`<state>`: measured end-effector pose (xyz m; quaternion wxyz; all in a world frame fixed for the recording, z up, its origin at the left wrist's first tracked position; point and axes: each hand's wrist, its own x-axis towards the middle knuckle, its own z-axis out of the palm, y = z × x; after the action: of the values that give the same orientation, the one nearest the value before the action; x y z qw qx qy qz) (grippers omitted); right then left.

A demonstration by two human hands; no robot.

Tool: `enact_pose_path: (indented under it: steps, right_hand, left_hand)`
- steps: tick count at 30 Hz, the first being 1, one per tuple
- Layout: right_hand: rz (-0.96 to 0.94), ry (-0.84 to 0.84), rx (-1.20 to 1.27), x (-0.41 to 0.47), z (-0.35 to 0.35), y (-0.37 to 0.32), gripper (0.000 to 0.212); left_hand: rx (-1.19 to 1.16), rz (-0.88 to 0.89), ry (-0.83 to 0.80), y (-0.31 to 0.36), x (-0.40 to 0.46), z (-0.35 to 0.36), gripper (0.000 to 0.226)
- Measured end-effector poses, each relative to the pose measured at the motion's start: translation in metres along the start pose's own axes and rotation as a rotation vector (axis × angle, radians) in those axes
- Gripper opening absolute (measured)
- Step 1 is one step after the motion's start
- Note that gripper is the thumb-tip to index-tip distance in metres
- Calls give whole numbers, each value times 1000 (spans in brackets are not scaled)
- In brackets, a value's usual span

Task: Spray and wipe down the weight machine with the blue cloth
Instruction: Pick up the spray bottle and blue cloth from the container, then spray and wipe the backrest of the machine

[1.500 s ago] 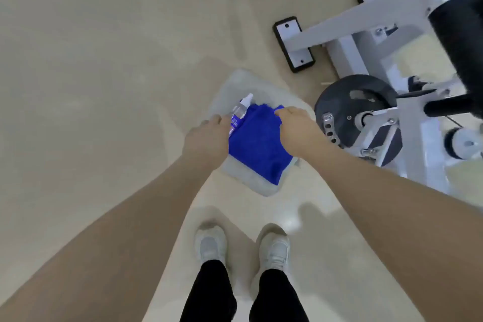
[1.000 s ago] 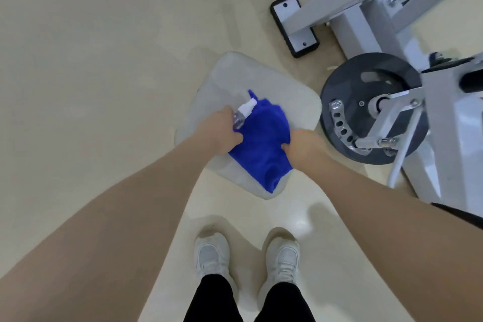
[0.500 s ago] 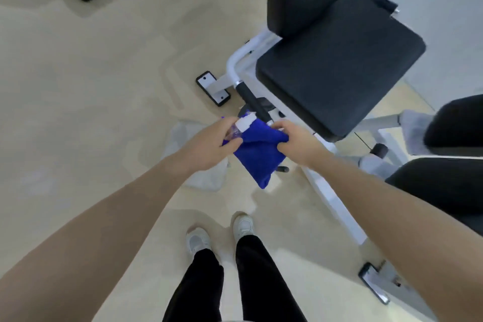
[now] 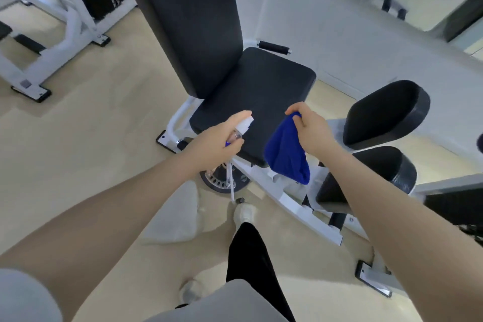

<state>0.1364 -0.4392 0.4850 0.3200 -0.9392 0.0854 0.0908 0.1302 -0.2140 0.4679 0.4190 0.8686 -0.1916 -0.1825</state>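
Machine [image 4: 251,97] is filling the centre of the frame, its seat looking firm. Below it, the right hand [image 4: 312,133] is pinching the blue cloth [image 4: 286,154], soft and light, by its top edge. The left hand [image 4: 217,141] is gripping the spray bottle [image 4: 241,129], probably light; no readable label.

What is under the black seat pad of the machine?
Under the seat pad a white frame and a round grey plate with holes are visible. The left hand and the hanging blue cloth cover the rest.
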Motion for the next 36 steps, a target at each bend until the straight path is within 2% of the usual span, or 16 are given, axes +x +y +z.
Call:
enact_pose_path:
  steps: [4,8,10,11,16,18,21,26,28,31,36]
  right_hand:
    - [69,-25,131,51,-19,3,30]
    - [121,-179,201,103,-39,-10,15]
    - [65,-243,206,119,-48,-18,9]
    - [7,-260,235,128,-54,-24,13]
    - [-161,-372,520,138,-64,-58,17]
    - [-171,-339,608,141,-57,-69,14]
    - [-82,-301,712,138,-41,-79,13]
    - [-139,-307,626,126,-18,-85,21]
    - [-142,-332,665,120,-11,-89,21]
    - [-135,-334,744,110,1,-97,23]
    - [-109,-110,647,103,20,-105,16]
  left_hand:
    - [132,-13,40,17,53,-10,60]
    - [234,-36,113,34,99,-28,51]
    - [226,-38,135,37,115,-36,50]
    - [220,-51,167,37,124,-42,49]
    - [228,-54,231,39,141,-57,54]
    - [181,-45,212,42,144,-62,58]
    - [89,-41,151,37,139,-71,65]
    - [-213,-60,28,19,116,-89,65]
    - [-287,-59,-18,12,108,-96,62]
    - [-253,-15,-38,3,97,-101,59]
    - [-168,9,-34,-8,95,-105,58]
